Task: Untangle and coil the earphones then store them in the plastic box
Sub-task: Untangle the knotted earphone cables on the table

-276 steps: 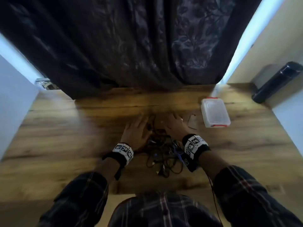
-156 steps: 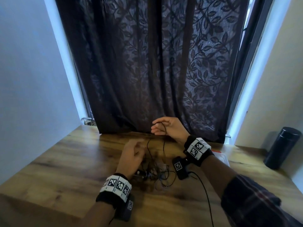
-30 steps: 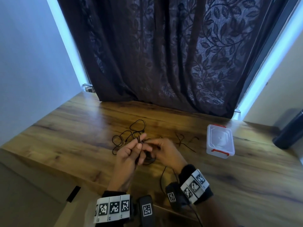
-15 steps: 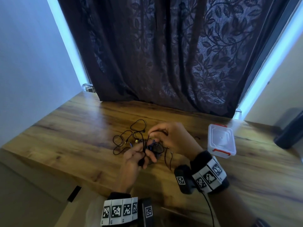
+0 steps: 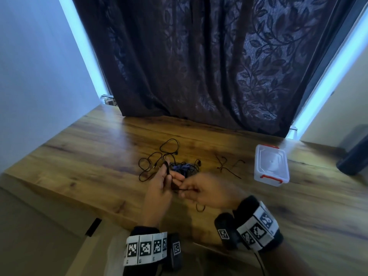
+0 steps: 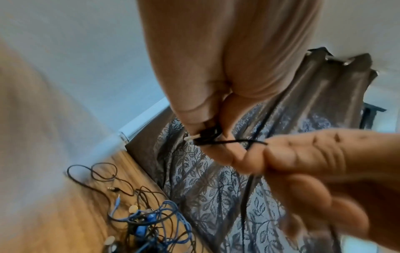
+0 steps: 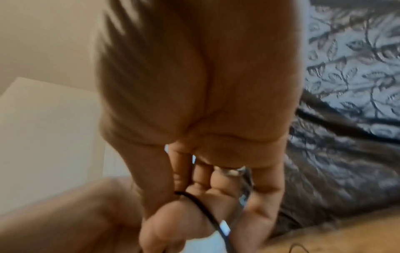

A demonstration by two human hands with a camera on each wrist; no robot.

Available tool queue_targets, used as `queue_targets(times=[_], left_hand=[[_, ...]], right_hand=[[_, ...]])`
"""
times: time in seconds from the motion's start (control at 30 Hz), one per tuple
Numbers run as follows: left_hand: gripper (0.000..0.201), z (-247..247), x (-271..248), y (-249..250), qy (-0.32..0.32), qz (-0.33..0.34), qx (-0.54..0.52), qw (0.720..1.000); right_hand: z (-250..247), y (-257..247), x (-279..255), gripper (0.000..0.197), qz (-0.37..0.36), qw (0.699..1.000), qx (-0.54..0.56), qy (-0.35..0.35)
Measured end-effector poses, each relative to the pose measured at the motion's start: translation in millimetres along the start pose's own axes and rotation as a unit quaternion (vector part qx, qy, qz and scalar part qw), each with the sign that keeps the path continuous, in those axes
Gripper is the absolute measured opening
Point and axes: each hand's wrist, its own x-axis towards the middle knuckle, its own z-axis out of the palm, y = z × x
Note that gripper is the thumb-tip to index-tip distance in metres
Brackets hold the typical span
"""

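Wooden table (image 5: 83,164) sits by a dark curtain (image 5: 199,66). Left hand (image 5: 159,188) pinches a black earphone wire (image 6: 229,141); right hand (image 5: 207,192) pinches the same wire. One tangled pile (image 5: 179,166) lies behind them. One plastic box (image 5: 271,167) stands shut, well apart. Half a second ago the right hand was higher.

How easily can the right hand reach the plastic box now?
Probably yes, but not freely. The plastic box sits on the table to the right of the right hand with nothing between them, yet its fingers pinch a black earphone cable.
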Motion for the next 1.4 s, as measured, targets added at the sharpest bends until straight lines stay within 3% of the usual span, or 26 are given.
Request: queue_targets(times=[0.1, 0.17, 0.27, 0.33, 0.47, 0.53, 0.6, 0.67, 0.73, 0.83, 0.93, 1.03, 1.2, 1.33, 1.4], left_hand=[[0.028, 3.6, 0.3, -2.0, -0.029, -0.055, -0.067, 0.996], [0.033, 4.0, 0.8, 0.3, -0.034, -0.074, -0.126, 0.989], [0.04, 0.5, 2.2, 8.3, -0.048, -0.088, -0.195, 0.976], [0.042, -1.5, 1.0, 11.3, -0.068, -0.077, -0.249, 0.963], [0.039, -4.6, -0.7, 13.0, -0.052, -0.054, -0.335, 0.939], [0.04, -5.1, 1.7, 7.9, -0.022, -0.041, -0.279, 0.959], [0.031, -2.6, 3.2, 1.3, 0.003, -0.018, -0.154, 0.988], [0.027, 0.7, 3.2, -2.9, 0.009, -0.008, -0.056, 0.998], [0.03, 3.5, 0.5, -0.7, -0.013, -0.018, -0.019, 1.0], [0.032, 5.3, -0.5, 2.8, -0.036, -0.046, -0.085, 0.995], [0.026, 7.8, 1.2, 11.3, -0.026, -0.05, -0.142, 0.988], [0.026, 3.9, 2.1, 13.4, -0.017, -0.085, -0.148, 0.985], [0.03, -8.7, 1.1, 4.2, -0.053, -0.12, -0.208, 0.969], [0.034, -4.0, 0.4, 10.8, -0.033, -0.113, -0.359, 0.926], [0.027, -2.0, 2.5, 10.8, 0.008, -0.082, -0.317, 0.945]], right_hand=[[-27.4, -11.1, -0.5, 0.013, -0.022, 0.996, -0.02, 0.087], [-41.4, -10.5, 6.2, 0.015, -0.035, 0.986, -0.033, 0.161], [-43.2, -2.2, 21.5, 0.02, -0.035, 0.97, 0.033, 0.236], [-30.8, 5.5, 29.7, 0.024, -0.009, 0.975, 0.073, 0.209], [7.3, 14.7, 25.1, 0.026, 0.033, 0.994, 0.108, -0.006], [20.9, 11.1, 16.9, 0.02, 0.053, 0.991, 0.086, -0.091], [23.9, 2.7, 8.3, 0.015, 0.047, 0.992, 0.028, -0.116], [14.1, -5.2, 0.2, 0.015, 0.019, 0.996, -0.017, -0.09], [-4.9, -10.0, -4.7, 0.015, -0.009, 0.999, -0.038, -0.012], [-36.0, -9.1, 2.1, 0.014, -0.057, 0.986, -0.069, 0.143], [-42.4, 0.1, 21.0, 0.013, -0.081, 0.971, -0.038, 0.22], [-24.0, 12.4, 32.2, 0.014, -0.047, 0.967, 0.097, 0.229], [5.7, 30.1, 33.7, 0.022, -0.05, 0.959, 0.132, 0.246], [36.0, 25.3, 26.3, 0.026, -0.01, 0.976, 0.171, 0.133], [47.2, 18.7, 18.6, 0.024, -0.012, 0.988, 0.139, 0.073]])
